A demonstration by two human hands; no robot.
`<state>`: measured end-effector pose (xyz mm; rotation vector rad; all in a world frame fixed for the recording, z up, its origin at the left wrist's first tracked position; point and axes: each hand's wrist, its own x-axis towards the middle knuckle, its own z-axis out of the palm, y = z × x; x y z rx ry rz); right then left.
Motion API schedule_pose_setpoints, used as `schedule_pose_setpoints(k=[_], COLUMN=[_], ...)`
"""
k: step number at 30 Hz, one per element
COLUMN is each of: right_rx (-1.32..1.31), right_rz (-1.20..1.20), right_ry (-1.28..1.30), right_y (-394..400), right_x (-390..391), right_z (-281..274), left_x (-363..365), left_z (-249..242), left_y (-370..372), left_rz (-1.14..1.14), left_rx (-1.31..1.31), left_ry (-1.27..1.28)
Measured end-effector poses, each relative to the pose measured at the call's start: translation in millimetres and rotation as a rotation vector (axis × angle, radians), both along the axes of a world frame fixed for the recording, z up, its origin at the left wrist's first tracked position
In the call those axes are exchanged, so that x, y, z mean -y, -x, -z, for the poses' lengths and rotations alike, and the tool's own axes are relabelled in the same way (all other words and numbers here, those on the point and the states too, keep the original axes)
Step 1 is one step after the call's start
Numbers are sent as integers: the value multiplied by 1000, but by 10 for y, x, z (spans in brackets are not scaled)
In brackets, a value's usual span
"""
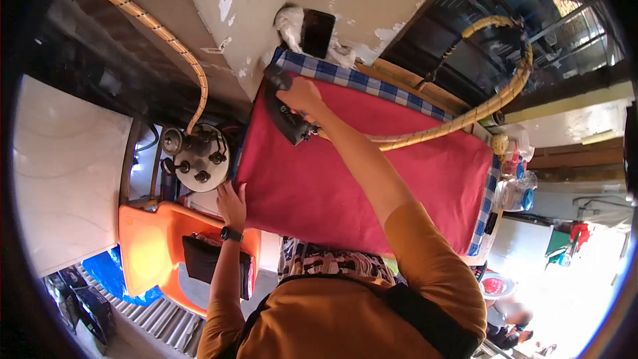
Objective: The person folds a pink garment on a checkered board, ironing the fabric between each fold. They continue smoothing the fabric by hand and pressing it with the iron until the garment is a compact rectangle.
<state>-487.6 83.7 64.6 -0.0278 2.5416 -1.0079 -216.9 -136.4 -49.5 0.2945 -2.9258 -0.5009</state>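
Observation:
My right hand is wrapped round the handle of a dark steam iron, which rests near the far left corner of a red-covered ironing surface. A yellowish wrapped hose runs from the iron off to the right and up. My left hand, with a watch at the wrist, lies with fingers stretched out at the left edge of the red cloth. Just beyond that hand stands a round metal boiler tank with several valves and a gauge. Blue checked cloth shows along the surface's border.
An orange plastic chair with dark folded cloth stands at the left. Another wrapped hose rises from the tank. A phone leans at the far wall. Jars line the right side; another person is at lower right.

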Motion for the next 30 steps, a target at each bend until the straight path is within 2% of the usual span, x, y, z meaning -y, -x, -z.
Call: schedule_pose_setpoints(k=[3, 6, 8, 9, 10, 12, 13, 14, 15, 16, 18, 19, 20, 21, 23, 24, 25, 27, 28, 30], right_rx=[92, 17, -130, -58, 17, -77, -22, -46, 16, -66, -182, -100, -13, -1, -11, 4, -18, -32, -33, -56], right_rz=[41, 111, 174, 229, 280, 393, 573, 640, 668, 784, 742, 772, 797, 778, 778, 759, 775, 786, 772, 729], right_ry=[-57, -112, -215, -192, -166, -200, -206, -214, -231, -223, -297, -288, -283, -286, -181, -181, -122, 3, 8, -3], right_y=[-116, -279, -310, -401, -519, -696, -901, -1048, -1263, -1405, -1639, -1695, -1743, -1773, -1880, -1922, -1923, -1870, -1801, -1688], right_x=[-66, -564, -1149, -1472, -1836, -2647, -2912, -3305, -3570, -3891, -4553, -4788, -4922, -4928, -4822, -4752, -4670, -4415, -4292, -3989], right_z=[-180, -242, 46, -33, -115, 72, -201, -199, -433, -348, -110, -83, -52, -67, -112, -43, 20, 96, 207, 427], left_x=[265, 121, 184, 227, 282, 375, 407, 469, 656, 558, 376, 305, 298, 338, 145, -4, 95, -137, -98, 14], left_z=[330, 201, 196, 226, 283, 381, 431, 498, 717, 686, 558, 506, 596, 682, 494, 311, 364, 15, 12, 13], left_y=[-172, -141, -210, -266, -338, -521, -635, -743, -853, -901, -919, -912, -847, -747, -533, -452, -376, -282, -250, -201], left_rz=[-27, -51, -37, -28, -18, -8, -29, -52, -39, -46, -115, -127, -154, -180, -233, -351, -466, -440, -454, -294], left_rx=[-13, 31, -157, -162, -203, -240, -181, -122, -9, -12, -146, -149, -171, -190, -211, -158, 9, 79, 75, 136], left_ry=[-113, -171, 0, 1, -95, -187, -314, -441, -463, -462, -526, -563, -473, -378, -476, -385, -374, -55, -52, 24])
